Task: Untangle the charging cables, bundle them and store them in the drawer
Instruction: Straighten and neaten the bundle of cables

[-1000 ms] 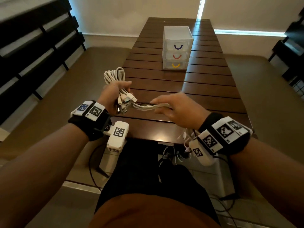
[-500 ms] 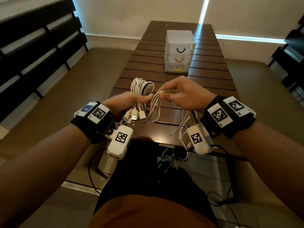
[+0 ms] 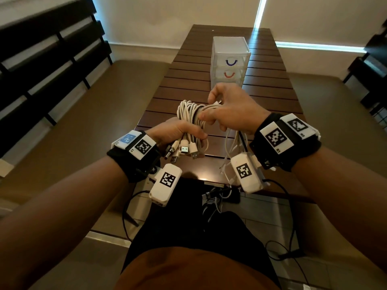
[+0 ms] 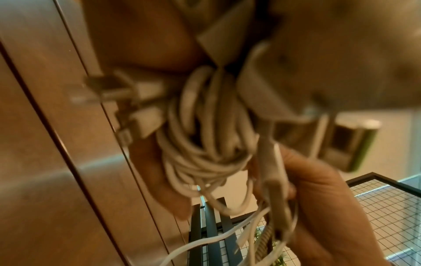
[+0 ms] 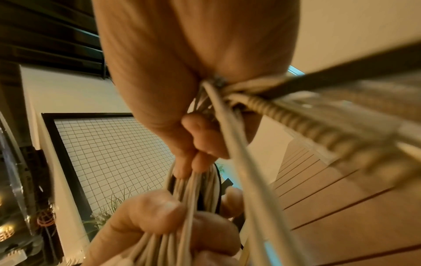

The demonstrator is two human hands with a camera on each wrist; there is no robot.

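A coil of white charging cables [image 3: 189, 114] is held above the near end of the wooden table [image 3: 188, 80]. My left hand [image 3: 178, 130] grips the lower part of the coil, with several USB plugs [image 3: 184, 149] sticking out below the fist. My right hand [image 3: 228, 109] grips the loose cable strands and carries them across the top of the coil; their tails [image 3: 234, 147] hang under its wrist. In the left wrist view the wound cables [image 4: 205, 135] and plugs [image 4: 136, 100] show blurred. In the right wrist view the fingers [image 5: 200, 144] pinch the strands [image 5: 193, 207].
A small translucent drawer unit [image 3: 230, 59] with three shut drawers, blue and red handles showing, stands further along the table behind my right hand. Benches run along both sides of the table. Dark cords hang below the table's near edge [image 3: 209, 181].
My right hand has risen from the right side of the bundle to over its top, carrying the loose strands round the coil. Both hands have moved forward and up; the left keeps its grip.
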